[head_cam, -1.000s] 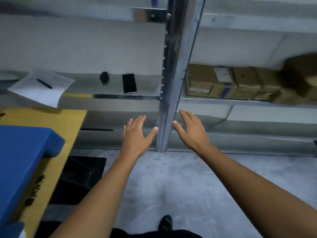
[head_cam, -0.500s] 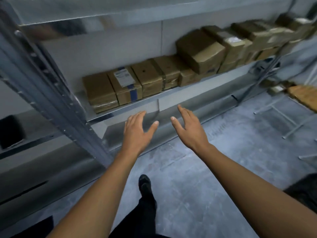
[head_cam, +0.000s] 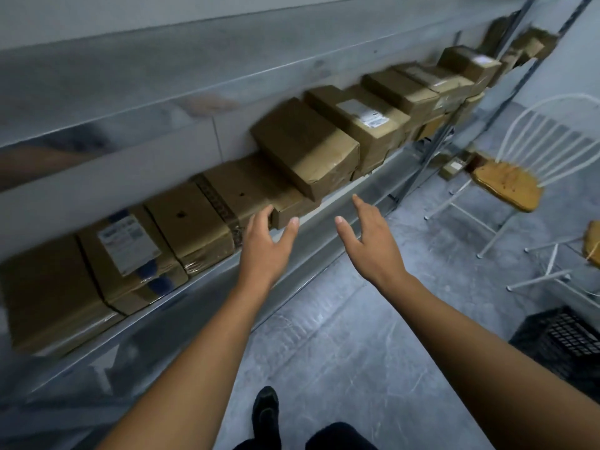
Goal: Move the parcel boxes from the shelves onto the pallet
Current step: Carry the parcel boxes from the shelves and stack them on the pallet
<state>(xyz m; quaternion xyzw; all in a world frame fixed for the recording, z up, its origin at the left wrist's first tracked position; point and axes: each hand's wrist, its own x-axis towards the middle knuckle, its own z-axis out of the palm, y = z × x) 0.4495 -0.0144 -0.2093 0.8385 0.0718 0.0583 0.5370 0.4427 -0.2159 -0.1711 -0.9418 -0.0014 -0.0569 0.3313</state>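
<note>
A long row of brown cardboard parcel boxes fills a metal shelf (head_cam: 328, 209) running from lower left to upper right. One big box (head_cam: 305, 144) lies tilted on top of a lower box (head_cam: 246, 186). A box with a white label (head_cam: 130, 254) stands further left. My left hand (head_cam: 266, 245) is open, its fingertips at the front of the lower box. My right hand (head_cam: 370, 241) is open too, held in the air just in front of the shelf edge, below the tilted box. Neither hand holds anything. No pallet is in view.
A white wire chair with a wooden seat (head_cam: 509, 186) stands at the right, a second one (head_cam: 584, 254) beside it. A black plastic crate (head_cam: 565, 342) sits at the lower right. The grey concrete floor (head_cam: 357, 352) stretches under my arms. My shoe (head_cam: 266, 407) shows below.
My view has swung right along the shelf, past the steel upright, and closer to the boxes. Both open hands have reached forward; the left one now meets a box front.
</note>
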